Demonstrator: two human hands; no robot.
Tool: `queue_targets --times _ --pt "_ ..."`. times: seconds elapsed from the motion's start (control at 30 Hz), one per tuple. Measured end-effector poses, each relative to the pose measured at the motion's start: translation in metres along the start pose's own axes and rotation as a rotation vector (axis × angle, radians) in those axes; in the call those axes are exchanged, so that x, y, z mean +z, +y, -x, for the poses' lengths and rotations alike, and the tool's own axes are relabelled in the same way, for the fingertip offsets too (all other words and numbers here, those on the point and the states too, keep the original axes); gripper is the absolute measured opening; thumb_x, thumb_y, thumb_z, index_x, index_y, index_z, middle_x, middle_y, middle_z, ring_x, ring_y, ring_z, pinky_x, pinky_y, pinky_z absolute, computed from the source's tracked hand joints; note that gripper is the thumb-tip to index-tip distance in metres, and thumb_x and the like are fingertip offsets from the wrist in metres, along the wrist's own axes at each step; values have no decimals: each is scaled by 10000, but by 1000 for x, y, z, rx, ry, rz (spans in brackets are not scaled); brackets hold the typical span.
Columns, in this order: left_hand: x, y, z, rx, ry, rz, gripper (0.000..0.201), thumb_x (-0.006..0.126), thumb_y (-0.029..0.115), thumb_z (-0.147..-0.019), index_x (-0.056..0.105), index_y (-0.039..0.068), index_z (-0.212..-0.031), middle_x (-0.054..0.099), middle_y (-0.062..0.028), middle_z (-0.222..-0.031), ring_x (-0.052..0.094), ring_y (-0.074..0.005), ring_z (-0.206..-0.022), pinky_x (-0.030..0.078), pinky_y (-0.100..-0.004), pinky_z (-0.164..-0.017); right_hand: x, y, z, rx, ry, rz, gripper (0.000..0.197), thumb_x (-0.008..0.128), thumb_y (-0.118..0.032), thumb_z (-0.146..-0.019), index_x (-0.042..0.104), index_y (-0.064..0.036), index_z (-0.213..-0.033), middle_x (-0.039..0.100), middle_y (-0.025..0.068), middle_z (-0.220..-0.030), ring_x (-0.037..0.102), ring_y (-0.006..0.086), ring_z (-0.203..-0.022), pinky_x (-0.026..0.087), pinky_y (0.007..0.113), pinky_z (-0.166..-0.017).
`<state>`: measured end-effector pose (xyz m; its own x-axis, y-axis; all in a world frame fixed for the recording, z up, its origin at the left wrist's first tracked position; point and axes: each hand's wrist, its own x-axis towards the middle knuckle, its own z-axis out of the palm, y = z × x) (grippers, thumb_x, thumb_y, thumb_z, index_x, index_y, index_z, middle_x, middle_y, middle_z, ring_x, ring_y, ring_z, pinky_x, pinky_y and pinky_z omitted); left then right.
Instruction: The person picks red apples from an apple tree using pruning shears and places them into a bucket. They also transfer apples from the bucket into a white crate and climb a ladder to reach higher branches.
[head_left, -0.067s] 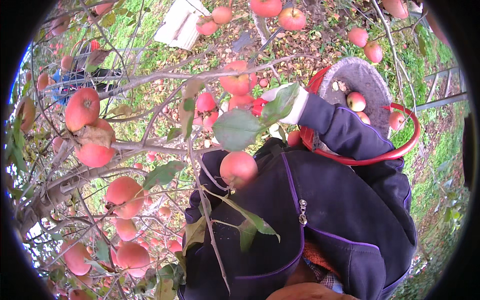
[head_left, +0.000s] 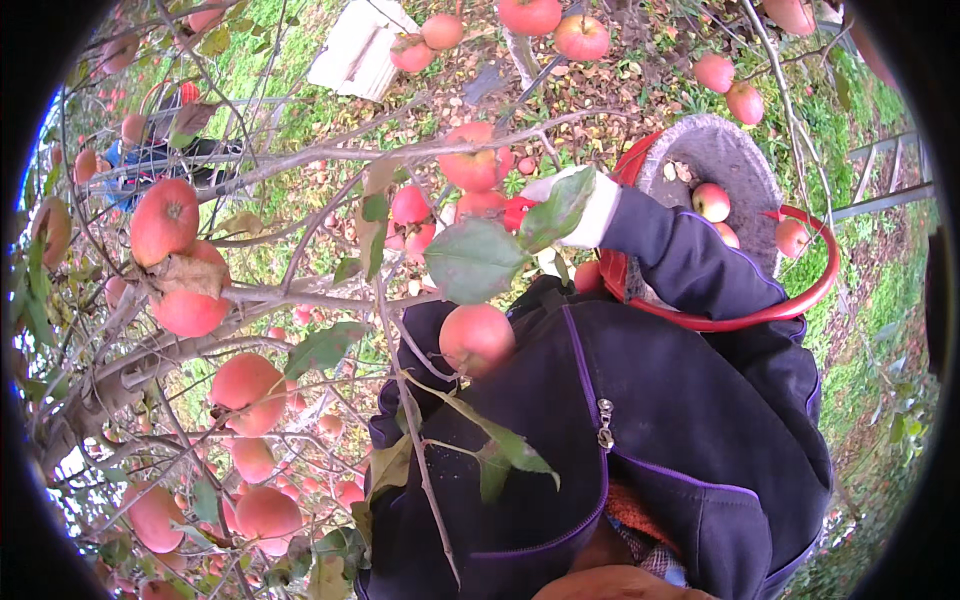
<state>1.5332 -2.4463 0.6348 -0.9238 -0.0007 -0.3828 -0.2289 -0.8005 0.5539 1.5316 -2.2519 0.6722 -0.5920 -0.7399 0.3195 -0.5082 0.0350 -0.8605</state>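
My right hand (head_left: 598,212), in a white glove, reaches in from the right among the branches. A large green leaf (head_left: 558,210) covers most of its fingers. Something bright red (head_left: 516,213) shows at the fingertips, perhaps the glove's coating. Right beside it hangs a red apple (head_left: 481,205), partly behind the leaves, with a bigger apple (head_left: 474,158) just above. A small white patch (head_left: 550,262) below the leaf may be part of my left glove; the left hand cannot be made out. Close to my jacket front hangs another apple (head_left: 477,340).
A red-rimmed bucket (head_left: 715,150) with a grey lining holds a few apples (head_left: 711,202) at my right arm. Branches (head_left: 400,152) with many apples fill the left side. A white box-like thing (head_left: 360,50) lies on the leafy ground. Metal rails (head_left: 885,200) stand at the far right.
Almost nothing differs. The view has shifted very slightly, and my right hand keeps its place behind the leaf.
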Motion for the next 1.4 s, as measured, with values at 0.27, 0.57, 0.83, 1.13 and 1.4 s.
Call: queue_targets --times 0.27,0.57,0.83,1.13,1.4 --pt "3 5 8 21 62 55 459 556 378 -883 497 53 -1202 564 -156 -1170 561 -313 -972 477 -432 -825 -45 -31 0 143 133 -28 458 685 -225 -708 573 -68 -1124 645 150 -911 638 334 -805 513 395 -719" --pt "-20 77 67 139 275 208 403 576 335 -885 523 52 -1167 589 -154 -1131 594 -305 -912 516 -411 -775 -62 -48 -33 222 398 -97 468 689 -233 -745 551 -81 -1165 622 139 -987 631 309 -897 505 368 -785" --pt "-29 127 123 264 355 246 353 594 296 -886 547 50 -1136 611 -152 -1095 623 -297 -858 550 -392 -730 -57 -40 -40 178 346 -139 489 695 -226 -732 550 -90 -1178 628 140 -983 637 308 -896 508 380 -794" --pt "-15 161 141 290 307 38 378 589 303 -886 523 63 -1170 588 -151 -1125 609 -283 -906 549 -386 -740 -58 -39 -29 144 465 -192 531 691 -320 -731 538 -59 -1167 622 185 -922 619 362 -845 500 400 -765" --pt "2 181 170 359 210 -96 411 581 316 -885 497 76 -1208 563 -151 -1158 593 -271 -961 543 -381 -755 -64 -70 -21 -205 608 -321 516 714 -273 -703 548 -64 -1144 625 162 -935 620 339 -854 492 395 -759"
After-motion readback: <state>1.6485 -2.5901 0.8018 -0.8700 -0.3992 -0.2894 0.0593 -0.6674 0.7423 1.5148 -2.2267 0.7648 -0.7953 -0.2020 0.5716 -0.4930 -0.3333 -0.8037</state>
